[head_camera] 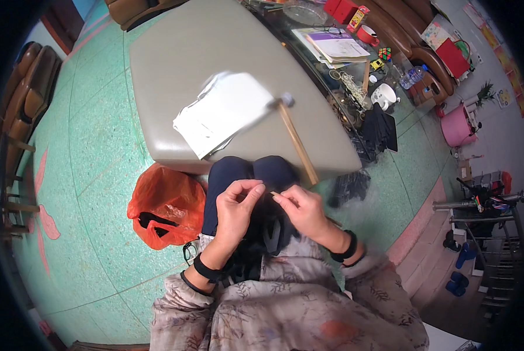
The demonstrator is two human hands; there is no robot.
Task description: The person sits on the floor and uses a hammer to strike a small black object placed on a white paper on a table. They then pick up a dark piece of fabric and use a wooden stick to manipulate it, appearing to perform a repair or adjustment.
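Above my lap, my left hand (240, 206) has its thumb and index fingertips pressed together; whether something thin is between them cannot be told. Close by on the right, my right hand (303, 208) pinches the end of a thin wooden stick (275, 193), whose other end seems to show past the wrist. Beyond my knees, white paper sheets (231, 109) lie on a large grey padded surface (178, 52). A wooden-handled hammer (298, 142) rests to their right, its head near the sheets' corner and its handle end at the padded edge.
An orange plastic bag (167, 206) stands on the green floor left of my legs. At the upper right, a dark glass-topped table holds booklets (338, 46), a white mug (384, 96), a red mug (367, 36) and cords (354, 90). Dark plastic (349, 188) lies near the padded corner.
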